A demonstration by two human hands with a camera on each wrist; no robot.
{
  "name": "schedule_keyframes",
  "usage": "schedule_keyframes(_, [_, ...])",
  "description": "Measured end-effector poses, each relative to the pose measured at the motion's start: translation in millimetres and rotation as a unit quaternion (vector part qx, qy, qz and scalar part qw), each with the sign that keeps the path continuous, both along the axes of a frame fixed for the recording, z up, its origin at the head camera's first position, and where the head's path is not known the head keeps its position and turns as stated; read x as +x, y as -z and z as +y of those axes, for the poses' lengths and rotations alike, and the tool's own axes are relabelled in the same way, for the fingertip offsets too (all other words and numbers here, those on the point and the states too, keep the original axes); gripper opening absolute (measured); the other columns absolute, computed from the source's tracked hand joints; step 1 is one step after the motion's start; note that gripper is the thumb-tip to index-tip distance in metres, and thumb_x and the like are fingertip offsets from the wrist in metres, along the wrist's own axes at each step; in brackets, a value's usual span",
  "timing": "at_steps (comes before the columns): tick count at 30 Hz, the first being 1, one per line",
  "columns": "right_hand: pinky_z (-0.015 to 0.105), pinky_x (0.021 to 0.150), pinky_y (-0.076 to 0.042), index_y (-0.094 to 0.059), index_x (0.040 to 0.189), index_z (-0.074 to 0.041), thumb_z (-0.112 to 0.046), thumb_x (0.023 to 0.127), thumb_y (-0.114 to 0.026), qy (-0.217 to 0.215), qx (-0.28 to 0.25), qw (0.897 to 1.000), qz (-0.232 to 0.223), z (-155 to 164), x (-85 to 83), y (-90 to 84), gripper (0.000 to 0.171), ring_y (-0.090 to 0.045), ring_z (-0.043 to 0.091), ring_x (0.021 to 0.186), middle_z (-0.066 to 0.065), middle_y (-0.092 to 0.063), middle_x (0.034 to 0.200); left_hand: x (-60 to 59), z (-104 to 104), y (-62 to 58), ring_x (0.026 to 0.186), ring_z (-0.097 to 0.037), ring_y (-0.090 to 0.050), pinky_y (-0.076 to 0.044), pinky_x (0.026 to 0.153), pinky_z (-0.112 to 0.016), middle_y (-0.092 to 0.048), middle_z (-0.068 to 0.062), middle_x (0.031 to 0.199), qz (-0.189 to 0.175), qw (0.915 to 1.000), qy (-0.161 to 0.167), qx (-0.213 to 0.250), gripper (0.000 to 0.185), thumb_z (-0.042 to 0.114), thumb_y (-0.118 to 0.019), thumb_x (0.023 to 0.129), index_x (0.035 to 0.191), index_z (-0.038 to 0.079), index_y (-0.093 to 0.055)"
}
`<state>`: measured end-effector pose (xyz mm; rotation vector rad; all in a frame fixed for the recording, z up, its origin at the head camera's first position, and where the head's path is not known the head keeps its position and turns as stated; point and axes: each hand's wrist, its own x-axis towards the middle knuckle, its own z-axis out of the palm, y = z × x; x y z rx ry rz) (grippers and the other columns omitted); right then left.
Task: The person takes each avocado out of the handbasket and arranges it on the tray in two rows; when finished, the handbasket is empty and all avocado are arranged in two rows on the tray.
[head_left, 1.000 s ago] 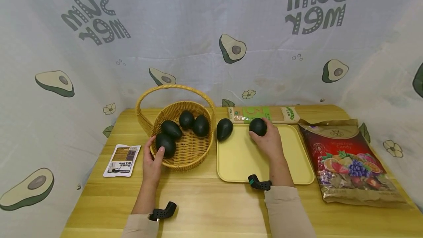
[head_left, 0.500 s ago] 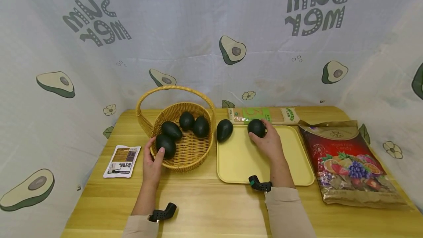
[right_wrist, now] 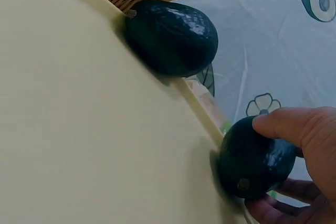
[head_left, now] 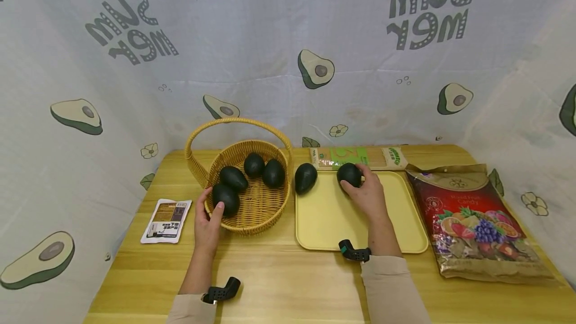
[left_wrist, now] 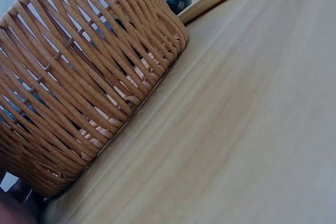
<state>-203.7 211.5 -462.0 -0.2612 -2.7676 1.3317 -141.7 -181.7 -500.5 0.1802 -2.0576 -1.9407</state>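
My left hand [head_left: 208, 225] grips the near left side of a yellow wicker basket [head_left: 258, 226], its thumb over the rim beside a dark green avocado [head_left: 226, 199]. Several avocados lie inside the basket. In the left wrist view the woven wall [left_wrist: 94, 77] fills the upper left, with a sliver of the hand at the lower left corner. My right hand [head_left: 368, 194] holds another avocado [right_wrist: 257, 158] between thumb and fingers at the far edge of a pale yellow tray [head_left: 328, 224]. One more avocado [head_left: 306, 178] rests at the tray's far left corner.
Behind the tray lies a long packet of noodles [head_left: 360, 157]. A big red and gold candy bag [head_left: 477, 224] is right of the tray. On the left is a small white and brown pouch [head_left: 166, 221]. A printed curtain [head_left: 270, 29] hangs behind the wooden table [head_left: 288, 284].
The right hand's avocado has shifted a little to the left over the tray's far edge. My left hand and the basket stay in place.
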Motion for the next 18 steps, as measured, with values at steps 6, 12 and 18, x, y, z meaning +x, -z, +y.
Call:
schedule_keyframes(6, [0.060,0.108,-0.042,-0.031,0.158,-0.007,-0.029,0.097,-0.068,-0.002,-0.005,1.000,-0.008,-4.4,-0.3,-0.6,0.075,-0.049,0.049,0.132,0.031,-0.039,0.154,0.4,0.7,-0.4,0.155,-0.025,-0.018,-0.015,0.124,-0.051,-0.029,-0.010,0.164,-0.004,1.0000,-0.003,-0.002,0.051,0.013,-0.055,0.103,0.152,0.010,-0.041])
schedule_keyframes(12, [0.061,0.107,-0.042,-0.029,0.160,-0.009,-0.030,0.096,-0.069,-0.004,-0.010,1.000,-0.015,-3.0,0.5,-2.1,0.079,-0.049,0.049,0.132,0.031,-0.036,0.156,0.7,0.7,0.0,0.155,-0.024,-0.017,-0.016,0.124,-0.051,-0.028,-0.009,0.164,-0.007,1.0000,0.000,0.001,0.051,0.015,-0.054,0.103,0.151,0.010,-0.041])
schedule_keyframes(18, [0.061,0.108,-0.042,-0.028,0.161,-0.008,-0.029,0.096,-0.069,-0.005,-0.013,1.000,-0.008,-3.0,0.9,-6.2,0.079,-0.046,0.050,0.134,0.032,-0.033,0.157,0.8,1.5,-0.7,0.155,-0.024,-0.019,-0.016,0.124,-0.049,-0.028,-0.009,0.164,-0.005,1.0000,-0.001,0.005,0.051,0.014,-0.054,0.103,0.151,0.010,-0.040])
